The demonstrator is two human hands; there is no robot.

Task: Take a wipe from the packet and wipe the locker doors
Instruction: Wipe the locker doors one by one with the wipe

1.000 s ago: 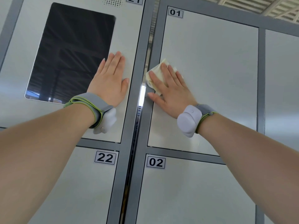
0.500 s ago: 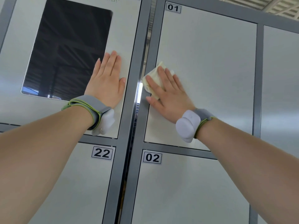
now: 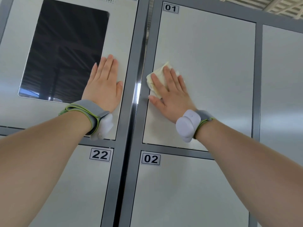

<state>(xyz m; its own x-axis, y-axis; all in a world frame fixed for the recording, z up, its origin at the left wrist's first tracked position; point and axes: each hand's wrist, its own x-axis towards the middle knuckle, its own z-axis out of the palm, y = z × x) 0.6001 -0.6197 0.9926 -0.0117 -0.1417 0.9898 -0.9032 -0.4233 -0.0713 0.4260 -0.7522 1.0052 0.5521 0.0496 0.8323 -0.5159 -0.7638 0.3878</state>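
My right hand (image 3: 170,94) lies flat on locker door 01 (image 3: 213,71), near its left edge, and presses a crumpled pale-yellow wipe (image 3: 156,78) against the panel. The wipe sticks out past my fingers on the upper left. My left hand (image 3: 105,86) rests flat, fingers together, on the white panel (image 3: 122,46) right of the dark screen (image 3: 65,51), holding nothing. Both wrists carry grey-and-green bands with white sensors. The wipe packet is out of view.
Grey frame posts (image 3: 131,112) separate the doors. Door 22 (image 3: 68,185) sits below my left hand and door 02 (image 3: 188,194) below my right. Another door (image 3: 282,95) stands at the right. A slatted ceiling (image 3: 283,7) shows at top right.
My right hand and the wipe have slid slightly down door 01 along its left edge. The left hand has stayed pressed in the same spot beside the screen.
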